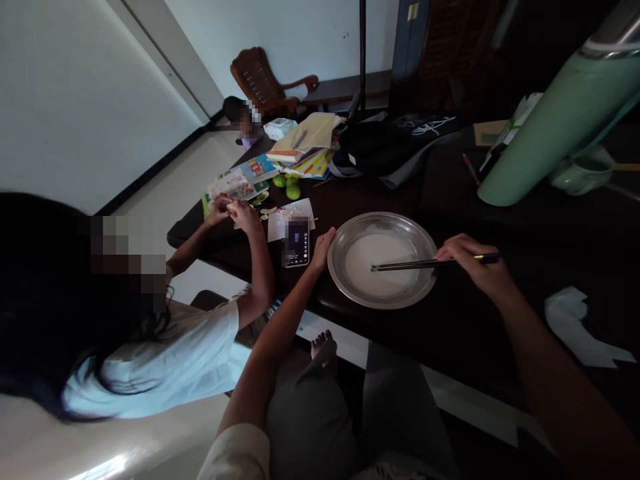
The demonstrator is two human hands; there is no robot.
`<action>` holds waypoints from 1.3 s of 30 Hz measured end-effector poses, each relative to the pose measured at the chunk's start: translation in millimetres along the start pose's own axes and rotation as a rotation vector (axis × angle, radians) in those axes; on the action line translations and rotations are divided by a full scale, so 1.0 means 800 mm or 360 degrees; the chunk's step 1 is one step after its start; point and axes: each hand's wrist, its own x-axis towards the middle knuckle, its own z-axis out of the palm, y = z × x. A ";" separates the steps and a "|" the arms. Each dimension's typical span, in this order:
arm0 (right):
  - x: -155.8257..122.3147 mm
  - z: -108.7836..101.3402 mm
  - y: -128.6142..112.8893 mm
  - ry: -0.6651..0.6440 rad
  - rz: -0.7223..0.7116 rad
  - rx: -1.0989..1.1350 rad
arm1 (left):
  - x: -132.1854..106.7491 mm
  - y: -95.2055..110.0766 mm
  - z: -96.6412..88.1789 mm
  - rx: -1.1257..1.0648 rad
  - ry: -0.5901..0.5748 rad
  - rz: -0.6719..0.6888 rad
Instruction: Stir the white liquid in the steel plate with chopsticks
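A shallow metal basin (341,279) with milky, whitish liquid (373,250) in it stands on the dark table before me. My left hand (323,249) grips the basin's left rim, its fingers along the edge. In my right hand (473,259) is a pair of dark chopsticks (413,265), held closed around their upper part. They reach over the right rim, and their tips touch the liquid near the basin's middle. Just left of my left hand lies a phone (299,245) with its screen lit.
A person in a white shirt (170,353) sits at my left, both hands on something small. Beyond lie green citrus fruits (293,192), white paper (275,227), books (260,167) and a black bag (380,147). Rightward are a green thermos (545,133), a cup (583,172) and crumpled tissue (575,327).
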 end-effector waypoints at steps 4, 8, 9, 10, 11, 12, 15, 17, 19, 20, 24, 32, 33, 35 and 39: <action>0.000 0.004 0.000 0.0005 0.0002 -0.0077 | -0.002 0.003 0.002 0.0003 0.0002 -0.0032; -0.001 -0.008 0.005 0.0197 -0.0007 -0.0048 | -0.002 0.004 0.003 0.0004 0.0022 -0.0032; -0.001 -0.009 0.005 0.0163 -0.0016 -0.0037 | -0.002 0.005 0.002 0.0007 0.0021 -0.0035; -0.001 -0.007 0.005 0.0103 -0.0028 -0.0036 | -0.002 0.005 0.002 0.0011 0.0016 -0.0041; -0.001 -0.004 0.005 0.0034 -0.0043 -0.0041 | -0.003 0.006 0.002 0.0015 0.0011 -0.0050; 0.000 -0.001 0.004 -0.0023 -0.0062 -0.0050 | -0.004 0.006 0.003 0.0017 0.0009 -0.0060; 0.001 0.001 0.004 0.0005 -0.0107 -0.0085 | -0.007 0.009 0.005 -0.0005 0.0029 -0.0074; 0.001 -0.005 0.006 0.0157 -0.0087 -0.0071 | -0.008 0.011 0.007 -0.0028 0.0047 -0.0076; 0.001 -0.011 0.007 0.0246 -0.0055 -0.0007 | -0.009 0.013 0.009 -0.0044 0.0067 -0.0077; 0.000 -0.011 0.007 0.0228 -0.0041 0.0025 | -0.009 0.013 0.009 -0.0048 0.0074 -0.0081; -0.001 0.001 0.001 -0.0043 -0.0019 -0.0016 | -0.008 0.012 0.007 -0.0048 0.0061 -0.0096; 0.000 -0.009 -0.003 0.0191 0.0049 -0.0037 | -0.007 0.008 0.006 -0.0029 0.0073 -0.0061; 0.000 -0.007 -0.004 0.0112 0.0058 -0.0024 | -0.007 0.008 0.006 -0.0033 0.0079 -0.0064; 0.000 -0.001 -0.005 -0.0052 0.0061 -0.0026 | -0.006 0.008 0.006 -0.0035 0.0075 -0.0077; 0.000 0.002 -0.002 0.0020 0.0024 -0.0073 | -0.006 0.009 0.006 -0.0032 0.0079 -0.0080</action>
